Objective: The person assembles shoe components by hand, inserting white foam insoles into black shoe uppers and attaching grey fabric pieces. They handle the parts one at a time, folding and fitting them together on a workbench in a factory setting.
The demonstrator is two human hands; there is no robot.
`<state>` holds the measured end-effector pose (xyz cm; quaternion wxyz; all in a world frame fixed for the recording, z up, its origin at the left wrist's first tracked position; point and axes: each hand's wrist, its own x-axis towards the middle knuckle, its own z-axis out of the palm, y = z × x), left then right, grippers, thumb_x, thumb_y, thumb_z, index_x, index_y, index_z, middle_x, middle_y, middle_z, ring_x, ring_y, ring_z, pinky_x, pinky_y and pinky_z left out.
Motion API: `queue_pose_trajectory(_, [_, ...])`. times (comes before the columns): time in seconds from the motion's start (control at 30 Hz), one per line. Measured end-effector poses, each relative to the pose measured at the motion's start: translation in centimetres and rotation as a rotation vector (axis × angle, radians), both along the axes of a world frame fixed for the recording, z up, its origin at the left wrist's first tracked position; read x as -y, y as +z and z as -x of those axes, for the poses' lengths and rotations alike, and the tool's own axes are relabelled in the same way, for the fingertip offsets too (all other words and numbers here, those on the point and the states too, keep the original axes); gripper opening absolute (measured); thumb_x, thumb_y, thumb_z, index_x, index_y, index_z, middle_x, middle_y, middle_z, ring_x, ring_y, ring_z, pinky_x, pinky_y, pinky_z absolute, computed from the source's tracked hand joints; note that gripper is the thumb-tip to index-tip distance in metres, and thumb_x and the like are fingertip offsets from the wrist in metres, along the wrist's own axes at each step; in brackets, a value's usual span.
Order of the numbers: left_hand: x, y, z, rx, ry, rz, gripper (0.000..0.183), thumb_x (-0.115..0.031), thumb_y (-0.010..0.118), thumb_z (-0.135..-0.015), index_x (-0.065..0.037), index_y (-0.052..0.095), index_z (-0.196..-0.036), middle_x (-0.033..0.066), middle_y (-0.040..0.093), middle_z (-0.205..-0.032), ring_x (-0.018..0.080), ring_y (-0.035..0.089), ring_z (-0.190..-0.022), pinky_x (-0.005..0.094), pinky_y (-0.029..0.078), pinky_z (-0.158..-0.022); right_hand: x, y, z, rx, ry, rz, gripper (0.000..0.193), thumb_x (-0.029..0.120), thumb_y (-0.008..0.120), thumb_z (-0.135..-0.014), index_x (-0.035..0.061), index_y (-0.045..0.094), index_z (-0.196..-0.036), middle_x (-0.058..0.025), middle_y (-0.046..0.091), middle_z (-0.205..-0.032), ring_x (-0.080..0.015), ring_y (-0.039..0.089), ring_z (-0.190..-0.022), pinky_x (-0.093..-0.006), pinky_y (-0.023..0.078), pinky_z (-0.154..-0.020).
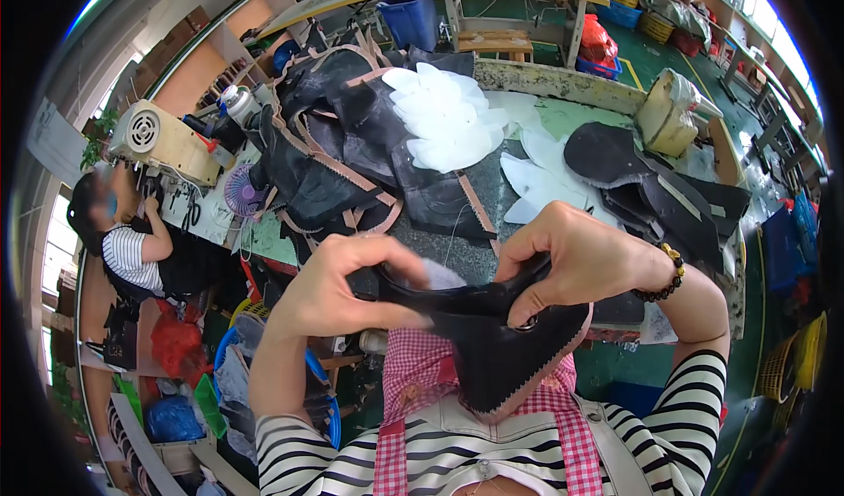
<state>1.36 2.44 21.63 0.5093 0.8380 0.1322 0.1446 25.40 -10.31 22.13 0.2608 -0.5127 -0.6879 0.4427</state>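
Panel (505, 351) — black, pinched in right fingers (524, 255), beside left fingers (374, 252)

purple fan (243, 189), blue bin (411, 20), wooden bench (494, 38), green floor (611, 363)

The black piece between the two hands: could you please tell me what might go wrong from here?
The left hand is partly blurred, so its hold is unclear; if it is loose, the black piece might twist in the pinch of the right hand. Its tan saw-toothed edge hangs in front of the checked apron and could perhaps catch or crease there. The white pieces overlap loosely, so a bump might scatter them.
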Motion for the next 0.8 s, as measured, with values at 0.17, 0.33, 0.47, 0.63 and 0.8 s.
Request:
queue_pose_trajectory(0.17, [1.0,-0.5,-3.0,-0.045,-0.191,-0.424,0.021,-0.014,0.086,-0.063,-0.006,0.069,-0.072,0.003,0.067,-0.069,0.0192,0.062,-0.065,0.0371,0.042,-0.089,0.4,0.9,1.4,0.143,-0.058,-0.115,0.024,0.009,0.078,-0.066,-0.0001,0.071,-0.086,-0.0161,0.069,-0.079,-0.0321,0.067,-0.075,-0.0378,0.052,-0.069])
queue_pose_trajectory(0.33, [1.8,-1.9,-3.9,0.054,-0.11,-0.236,0.02,-0.007,0.085,-0.062,-0.003,0.067,-0.066,0.0059,0.066,-0.066,0.02,0.061,-0.062,0.0342,0.046,-0.08,-0.9,-2.6,-0.1,0.17,-0.053,-0.382,0.024,0.007,0.078,-0.064,0.0005,0.069,-0.085,-0.0154,0.068,-0.079,-0.0342,0.065,-0.077,-0.041,0.05,-0.07])
queue_pose_trajectory(0.47, [1.7,-2.4,-2.8,0.042,-0.168,-0.189,0.022,-0.015,0.084,-0.062,-0.003,0.068,-0.071,0.0116,0.062,-0.064,0.0258,0.06,-0.061,0.0339,0.045,-0.059,-2.2,-4.0,-0.1,-0.168,0.276,-0.427,0.025,0.013,0.081,-0.065,-0.0011,0.064,-0.076,-0.0125,0.062,-0.072,-0.0337,0.06,-0.071,-0.0393,0.046,-0.067])
queue_pose_trajectory(0.63, [2.0,-3.0,-2.5,0.12,-0.31,-0.111,0.022,-0.02,0.083,-0.063,-0.006,0.069,-0.073,0.009,0.066,-0.07,0.0259,0.063,-0.066,0.037,0.047,-0.061,-1.1,-3.7,2.2,-0.12,0.26,-0.597,0.028,0.021,0.083,-0.063,0.0092,0.059,-0.061,-0.0033,0.052,-0.057,-0.0256,0.051,-0.054,-0.0384,0.035,-0.06])
queue_pose_trajectory(0.8, [-1.7,-0.6,-3.9,0.171,-0.218,-0.635,0.019,-0.023,0.075,-0.066,-0.006,0.069,-0.073,0.0093,0.066,-0.069,0.0262,0.066,-0.069,0.0384,0.046,-0.056,-0.8,-2.8,-1.1,0.441,-0.038,-0.913,0.032,0.029,0.078,-0.069,0.0058,0.056,-0.069,-0.0075,0.048,-0.064,-0.0291,0.046,-0.063,-0.0378,0.034,-0.063])
